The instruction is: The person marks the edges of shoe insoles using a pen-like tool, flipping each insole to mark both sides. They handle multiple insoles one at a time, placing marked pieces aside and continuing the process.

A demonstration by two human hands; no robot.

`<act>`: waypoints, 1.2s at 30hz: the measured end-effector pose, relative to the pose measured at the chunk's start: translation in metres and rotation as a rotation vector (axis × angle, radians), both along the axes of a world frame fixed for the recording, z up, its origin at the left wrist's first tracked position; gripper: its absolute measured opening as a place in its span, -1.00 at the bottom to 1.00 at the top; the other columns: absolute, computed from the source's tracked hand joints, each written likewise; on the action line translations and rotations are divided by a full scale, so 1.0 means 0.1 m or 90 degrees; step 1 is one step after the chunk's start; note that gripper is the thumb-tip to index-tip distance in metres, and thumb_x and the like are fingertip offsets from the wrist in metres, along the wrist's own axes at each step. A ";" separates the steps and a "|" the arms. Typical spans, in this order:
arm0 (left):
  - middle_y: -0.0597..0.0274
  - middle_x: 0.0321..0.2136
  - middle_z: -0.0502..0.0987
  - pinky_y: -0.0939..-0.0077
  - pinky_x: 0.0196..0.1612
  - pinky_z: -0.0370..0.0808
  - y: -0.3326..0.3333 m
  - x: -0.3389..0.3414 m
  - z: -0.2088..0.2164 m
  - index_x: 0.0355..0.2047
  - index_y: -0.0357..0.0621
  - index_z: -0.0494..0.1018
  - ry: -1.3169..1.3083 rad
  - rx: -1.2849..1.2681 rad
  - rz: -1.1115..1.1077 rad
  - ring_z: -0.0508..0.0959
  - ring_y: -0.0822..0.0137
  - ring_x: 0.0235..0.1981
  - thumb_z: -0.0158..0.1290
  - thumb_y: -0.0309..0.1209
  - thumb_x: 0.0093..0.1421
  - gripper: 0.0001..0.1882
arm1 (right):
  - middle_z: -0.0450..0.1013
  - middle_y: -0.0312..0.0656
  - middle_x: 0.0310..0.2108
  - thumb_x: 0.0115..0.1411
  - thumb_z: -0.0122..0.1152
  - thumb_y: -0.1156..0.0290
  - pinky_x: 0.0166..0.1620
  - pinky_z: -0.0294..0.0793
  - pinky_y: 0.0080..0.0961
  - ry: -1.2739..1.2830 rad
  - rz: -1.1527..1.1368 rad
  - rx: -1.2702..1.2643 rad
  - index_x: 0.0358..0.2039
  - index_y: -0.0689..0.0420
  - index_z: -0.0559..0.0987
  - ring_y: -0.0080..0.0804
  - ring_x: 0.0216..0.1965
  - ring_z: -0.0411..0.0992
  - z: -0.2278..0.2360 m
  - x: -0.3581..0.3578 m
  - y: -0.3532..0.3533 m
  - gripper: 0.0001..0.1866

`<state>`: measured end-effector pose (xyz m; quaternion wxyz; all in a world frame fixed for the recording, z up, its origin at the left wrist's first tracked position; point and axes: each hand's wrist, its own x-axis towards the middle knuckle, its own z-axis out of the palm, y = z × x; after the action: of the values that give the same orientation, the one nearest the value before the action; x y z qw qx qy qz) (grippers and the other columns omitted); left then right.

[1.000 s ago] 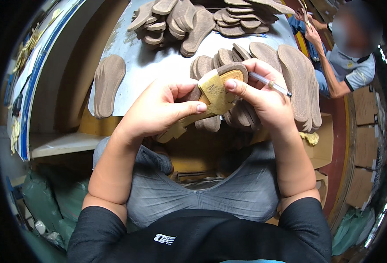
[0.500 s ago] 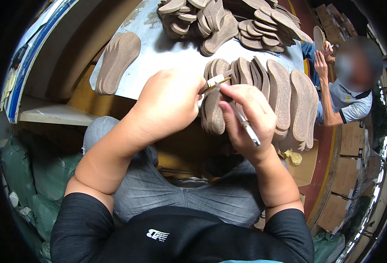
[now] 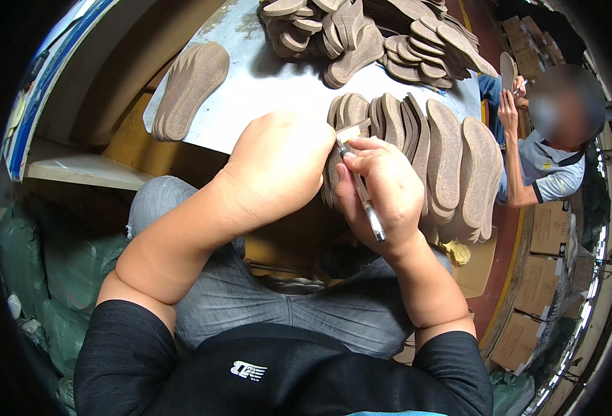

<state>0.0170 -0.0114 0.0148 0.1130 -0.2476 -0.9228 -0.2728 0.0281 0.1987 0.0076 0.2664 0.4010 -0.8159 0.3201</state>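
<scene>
My left hand [image 3: 278, 163] is closed in front of the table edge, its back toward me. Past its fingers juts a small pale piece [image 3: 349, 133] with a thin brown strip along it; the rest is hidden in the grip. My right hand [image 3: 392, 191] grips a pen [image 3: 370, 213] with a clear and silver barrel, slanted so that its tip end meets the left fingers. Just beyond both hands stands a row of brown speckled insoles [image 3: 444, 152], partly covered by them. Another insole stack [image 3: 191, 90] lies at the table's left corner.
More insoles [image 3: 354, 55] are heaped along the far side of the white table [image 3: 250, 87]. At right a person [image 3: 552, 163] holds an insole [image 3: 507, 71]. Cardboard boxes [image 3: 538, 284] line the right; green sacks [image 3: 63, 277] sit at lower left.
My right hand has shifted slightly left, bringing the pen's tip end against the left fingers. My left hand has turned a little, and a thin gold-coloured part seen before is hidden.
</scene>
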 end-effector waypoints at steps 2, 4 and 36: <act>-0.14 -0.39 0.71 -0.04 -0.12 0.67 -0.01 0.00 0.00 -0.29 -0.22 0.73 -0.017 -0.010 0.006 0.74 -0.19 -0.26 0.24 -0.48 0.20 -0.88 | 0.58 -0.09 -0.38 0.17 0.48 0.71 0.09 0.79 -0.02 -0.020 -0.009 -0.001 -0.28 0.27 0.61 0.01 -0.28 0.68 0.05 0.06 -0.04 -0.81; -0.13 -0.39 0.71 -0.04 -0.12 0.67 -0.01 -0.02 0.02 -0.28 -0.23 0.72 -0.042 -0.023 0.015 0.74 -0.19 -0.25 0.25 -0.47 0.21 -0.88 | 0.57 -0.08 -0.39 0.18 0.48 0.70 0.10 0.79 -0.01 -0.031 -0.004 -0.009 -0.28 0.27 0.61 0.01 -0.27 0.68 0.07 0.07 -0.03 -0.82; 0.36 -0.39 0.74 0.45 -0.26 0.59 -0.22 -0.40 -0.04 -0.12 -0.28 0.76 -0.628 0.389 -0.232 0.62 0.57 -0.38 0.33 -0.45 0.34 -0.82 | 0.66 -0.04 -0.29 0.25 0.47 0.68 0.13 0.72 0.01 -0.004 0.030 -0.066 -0.25 0.28 0.65 0.19 0.01 0.75 0.08 0.02 0.06 -0.87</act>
<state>-0.0226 -0.0334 0.0107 -0.3107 -0.2024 -0.6890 -0.6227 0.0296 0.2046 0.0156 0.2767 0.4047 -0.7896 0.3691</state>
